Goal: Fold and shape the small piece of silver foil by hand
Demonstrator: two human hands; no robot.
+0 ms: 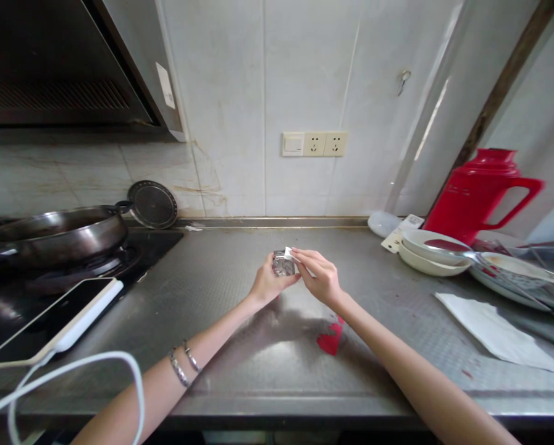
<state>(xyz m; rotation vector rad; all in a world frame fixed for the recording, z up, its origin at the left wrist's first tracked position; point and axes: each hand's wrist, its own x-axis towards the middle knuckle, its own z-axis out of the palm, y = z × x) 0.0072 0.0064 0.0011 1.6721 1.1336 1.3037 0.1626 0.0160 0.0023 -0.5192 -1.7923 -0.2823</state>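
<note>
Near the middle of the view, my left hand (267, 283) holds a small silvery, foil-like object (283, 266) above the metal counter. Its fingers and thumb wrap round the sides of the object. My right hand (318, 272) pinches a small white piece (288, 253) at the upper right edge of the silvery object. The white piece looks like paper or tissue. On the counter below, a torn red scrap (330, 339) lies beside my right forearm. A bit of red also shows just under my left hand, mostly hidden.
At the left, a steel pan (68, 235) sits on the black stove, with a phone (49, 318) and white cable in front. A red thermos (474, 198), stacked bowls (432, 262) and a white paper sheet (499, 334) are at the right. The counter (239, 395) ends nearby.
</note>
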